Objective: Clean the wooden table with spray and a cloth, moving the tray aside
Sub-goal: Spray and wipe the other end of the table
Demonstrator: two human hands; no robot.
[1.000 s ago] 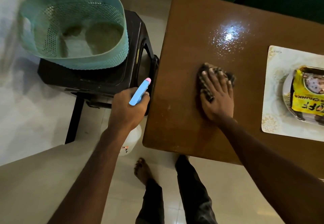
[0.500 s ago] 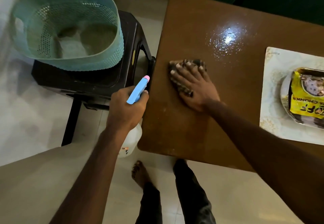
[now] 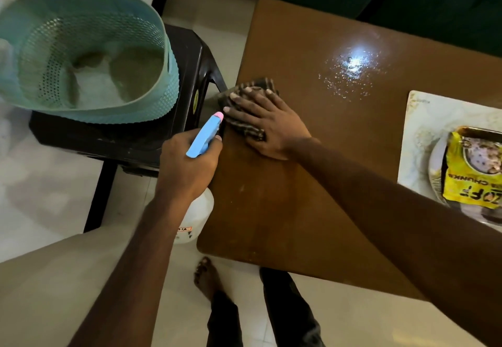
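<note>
2 hands show, both near the left edge of the wooden surface (image 3: 298, 210). The right hand (image 3: 267, 124) lies flat with its fingers straight and spread, pressing a dark striped cloth (image 3: 251, 129) onto the wood. The cloth sits under the fingers and palm. It pokes out past the fingertips toward the upper left and reaches the edge of the surface.

The left hand (image 3: 187, 167) is clenched round the neck of a spray bottle (image 3: 203, 137), held off the surface over the floor. The bottle's blue head with a pink tip points up the frame, the tip just beside the right hand. Its white body hangs below the fist and carries a small label with an orange strip, the writing too small to read.

A wet patch (image 3: 353, 66) glints above and right of the cloth. The pale patterned tray (image 3: 418, 134) lies at the right edge of the frame, well apart from the right hand. On it stands a plate with a yellow packet (image 3: 472, 181); its print reads upside down, "CHUNKS", with larger letters partly cut off.

At the upper left, 1 teal perforated basket (image 3: 108, 113) stands on a dark stool (image 3: 190, 69)
</note>
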